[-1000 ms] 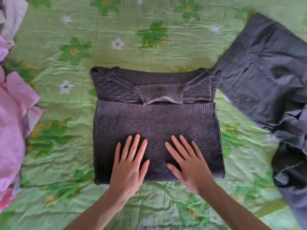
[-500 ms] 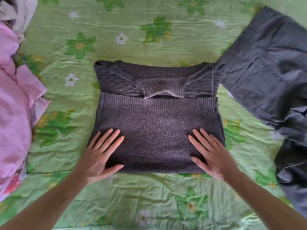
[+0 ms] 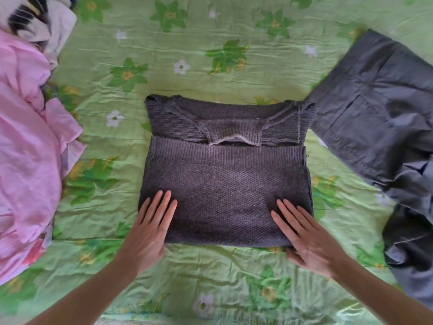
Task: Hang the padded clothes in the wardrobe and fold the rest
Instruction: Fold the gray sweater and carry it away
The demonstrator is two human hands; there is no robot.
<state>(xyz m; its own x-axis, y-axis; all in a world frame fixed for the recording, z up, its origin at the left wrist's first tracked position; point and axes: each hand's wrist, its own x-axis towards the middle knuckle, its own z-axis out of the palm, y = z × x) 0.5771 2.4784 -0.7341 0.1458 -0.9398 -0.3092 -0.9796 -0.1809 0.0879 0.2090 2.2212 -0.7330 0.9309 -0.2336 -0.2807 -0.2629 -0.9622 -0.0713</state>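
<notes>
Green floral bedsheet (image 3: pixel 210 66) bears the folded sweater (image 3: pixel 225 184), left hand (image 3: pixel 150 231) and right hand (image 3: pixel 307 240) flat on its near corners.

At nine o'clock the pink garment (image 3: pixel 25 148) runs off the left edge. The grey trousers (image 3: pixel 384 127) at three o'clock are cut by the right edge. A striped cloth (image 3: pixel 35 22) at eleven o'clock is cropped, its kind unclear. The left hand (image 3: pixel 146 233) hides its thumb.
</notes>
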